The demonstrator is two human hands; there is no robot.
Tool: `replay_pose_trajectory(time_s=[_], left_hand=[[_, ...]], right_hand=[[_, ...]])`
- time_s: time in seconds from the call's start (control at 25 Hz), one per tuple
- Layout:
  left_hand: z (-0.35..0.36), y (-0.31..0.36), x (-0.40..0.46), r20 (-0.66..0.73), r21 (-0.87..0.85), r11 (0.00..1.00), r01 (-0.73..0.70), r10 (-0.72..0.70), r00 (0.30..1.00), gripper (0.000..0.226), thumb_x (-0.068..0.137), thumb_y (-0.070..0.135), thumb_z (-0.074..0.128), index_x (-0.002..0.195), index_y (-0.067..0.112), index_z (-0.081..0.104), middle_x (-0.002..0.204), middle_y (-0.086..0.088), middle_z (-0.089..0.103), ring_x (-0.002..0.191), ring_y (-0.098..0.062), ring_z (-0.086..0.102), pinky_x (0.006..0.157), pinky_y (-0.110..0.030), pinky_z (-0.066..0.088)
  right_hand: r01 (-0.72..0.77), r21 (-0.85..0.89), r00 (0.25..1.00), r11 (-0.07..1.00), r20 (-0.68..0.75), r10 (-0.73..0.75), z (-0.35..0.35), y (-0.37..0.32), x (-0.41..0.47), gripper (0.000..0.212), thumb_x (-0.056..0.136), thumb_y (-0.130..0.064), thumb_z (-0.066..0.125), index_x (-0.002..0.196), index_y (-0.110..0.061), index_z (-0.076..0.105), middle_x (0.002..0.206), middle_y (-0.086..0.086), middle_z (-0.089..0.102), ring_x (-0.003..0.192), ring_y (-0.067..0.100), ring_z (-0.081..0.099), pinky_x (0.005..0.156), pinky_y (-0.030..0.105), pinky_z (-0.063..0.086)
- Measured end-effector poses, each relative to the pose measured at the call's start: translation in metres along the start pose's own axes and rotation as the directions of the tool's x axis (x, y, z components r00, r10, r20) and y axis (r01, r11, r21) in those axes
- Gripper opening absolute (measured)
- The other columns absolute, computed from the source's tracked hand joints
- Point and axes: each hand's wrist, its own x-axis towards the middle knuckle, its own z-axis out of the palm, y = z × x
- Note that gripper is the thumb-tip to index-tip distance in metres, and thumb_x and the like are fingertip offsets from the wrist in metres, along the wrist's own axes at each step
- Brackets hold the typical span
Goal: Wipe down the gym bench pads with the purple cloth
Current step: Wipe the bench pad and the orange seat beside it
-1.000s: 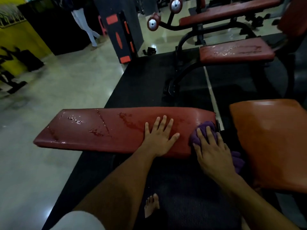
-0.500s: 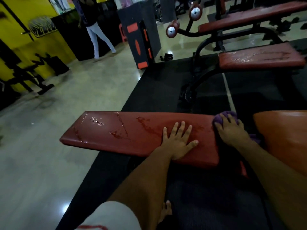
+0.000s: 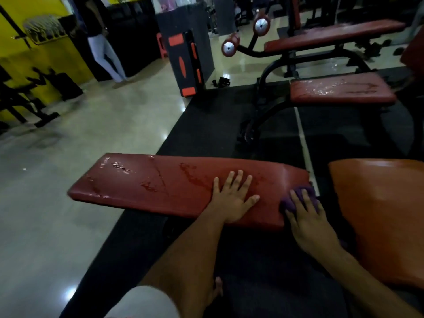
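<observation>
The right hand (image 3: pixel 308 222) presses the purple cloth (image 3: pixel 298 198) flat against the right end of the red pad (image 3: pixel 160 187), fingers straight over it. The left hand (image 3: pixel 231 203) lies palm-down on the pad just beside, fingers spread and holding nothing. Scuffs and wet streaks mark the pad's top. An orange pad (image 3: pixel 385 214) stands close on the right. Two more red benches (image 3: pixel 339 92) sit behind on the black mat (image 3: pixel 206 134).

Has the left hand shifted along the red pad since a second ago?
No. The left hand stays flat on the red pad, same spot beside the wet streak.
</observation>
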Motion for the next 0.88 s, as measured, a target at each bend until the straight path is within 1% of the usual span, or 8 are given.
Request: replay_pose_trajectory(time_s=[0.08, 0.16, 0.2, 0.36, 0.52, 0.64, 0.72, 0.88], left_hand=[[0.009, 0.001, 0.001, -0.065, 0.012, 1.0, 0.002, -0.001, 0.998, 0.074, 0.098, 0.072, 0.009, 0.161, 0.037, -0.01, 0.169, 0.008, -0.021, 0.155, -0.016, -0.023, 0.12, -0.062, -0.016], [0.015, 0.0, 0.003, -0.114, 0.023, 1.0, -0.016, 0.019, 0.993, 0.074, 0.096, 0.073, 0.005, 0.16, 0.039, -0.012, 0.169, 0.009, -0.021, 0.154, -0.014, -0.024, 0.121, -0.061, -0.016], [0.018, -0.001, 0.004, -0.136, 0.02, 0.999, -0.026, 0.028, 0.99, 0.075, 0.096, 0.073, 0.003, 0.16, 0.039, -0.012, 0.169, 0.01, -0.022, 0.154, -0.013, -0.024, 0.121, -0.06, -0.016], [0.021, -0.005, 0.006, -0.202, 0.021, 0.999, -0.045, 0.048, 0.978, 0.073, 0.096, 0.073, 0.002, 0.161, 0.041, -0.009, 0.169, 0.012, -0.019, 0.154, -0.011, -0.023, 0.121, -0.058, -0.018], [0.015, -0.002, 0.004, -0.155, -0.006, 0.999, -0.042, 0.041, 0.987, 0.074, 0.096, 0.074, 0.005, 0.161, 0.041, -0.007, 0.17, 0.011, -0.017, 0.155, -0.012, -0.019, 0.121, -0.058, -0.016], [-0.003, -0.025, 0.006, -0.084, -0.009, 0.995, -0.103, 0.102, 0.991, 0.091, 0.082, 0.085, -0.007, 0.162, 0.041, 0.003, 0.171, 0.011, -0.006, 0.157, -0.009, -0.005, 0.124, -0.05, -0.004], [-0.006, -0.057, -0.003, -0.201, -0.003, 1.0, -0.026, 0.025, 0.979, 0.103, 0.076, 0.086, -0.021, 0.162, 0.039, 0.01, 0.172, 0.01, 0.006, 0.157, -0.009, 0.005, 0.124, -0.048, 0.002], [0.015, -0.081, -0.01, -0.349, -0.086, 0.992, 0.092, -0.117, 0.93, 0.076, 0.094, 0.072, 0.003, 0.162, 0.041, 0.016, 0.17, 0.014, 0.011, 0.157, -0.01, 0.007, 0.123, -0.06, -0.002]], right_hand=[[-0.152, 0.063, 0.984, 0.986, 0.098, 0.146, 0.01, 0.015, 0.047, 0.064, 0.094, -0.044, 0.015, 0.133, -0.021, 0.06, 0.151, 0.019, 0.042, 0.137, 0.051, 0.037, 0.099, 0.072, 0.038], [-0.348, 0.153, 0.932, 0.925, 0.165, 0.324, 0.03, 0.044, 0.1, 0.083, 0.086, -0.068, -0.009, 0.152, -0.032, 0.026, 0.164, 0.003, 0.02, 0.149, 0.041, 0.019, 0.113, 0.065, 0.024], [-0.393, 0.169, 0.916, 0.904, 0.156, 0.369, 0.042, 0.058, 0.12, 0.087, 0.082, -0.072, -0.013, 0.153, -0.033, 0.019, 0.165, -0.001, 0.017, 0.149, 0.038, 0.018, 0.114, 0.062, 0.022], [-0.44, 0.284, 0.897, 0.852, 0.195, 0.398, 0.021, 0.074, 0.155, 0.076, 0.09, -0.069, 0.006, 0.151, -0.028, 0.027, 0.159, 0.001, 0.031, 0.144, 0.034, 0.029, 0.115, 0.057, 0.028], [-0.299, 0.237, 0.954, 0.924, 0.037, 0.299, -0.003, 0.039, 0.095, 0.053, 0.106, -0.031, 0.031, 0.154, -0.01, 0.027, 0.162, 0.011, 0.024, 0.15, 0.028, 0.016, 0.121, 0.049, 0.018], [0.046, 0.092, 0.977, 0.995, -0.212, -0.026, -0.015, 0.002, 0.014, 0.053, 0.09, -0.015, 0.042, 0.141, 0.0, 0.044, 0.152, 0.02, 0.04, 0.146, 0.037, 0.021, 0.11, 0.058, 0.033], [0.179, -0.015, 0.952, 0.984, -0.25, -0.177, -0.02, -0.024, -0.018, 0.055, 0.088, -0.018, 0.045, 0.141, -0.002, 0.042, 0.154, 0.017, 0.033, 0.146, 0.038, 0.023, 0.114, 0.053, 0.027], [-0.02, 0.035, 0.995, 0.999, -0.101, 0.023, -0.02, -0.059, 0.011, 0.056, 0.101, -0.041, 0.033, 0.154, -0.023, 0.031, 0.163, 0.001, 0.024, 0.151, 0.03, 0.019, 0.117, 0.05, 0.029]])
